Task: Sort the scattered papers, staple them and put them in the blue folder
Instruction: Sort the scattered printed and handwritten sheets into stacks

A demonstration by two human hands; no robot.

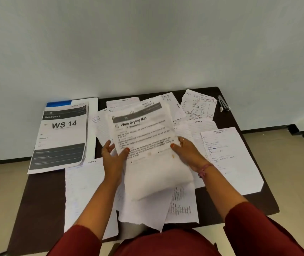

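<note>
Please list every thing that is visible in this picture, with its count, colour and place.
printed sheet titled Wipe Drying Mat: one, white with grey band, held above table centre
stack of printed pages headed WS 14: one, white and dark grey, far left
blue folder: one, blue, under that stack
handwritten loose paper sheets: several, white, scattered over the table
black stapler: one, far right corner
dark brown table: one
left hand: grip on the printed sheet's left edge
right hand: grip on its right edge
</note>
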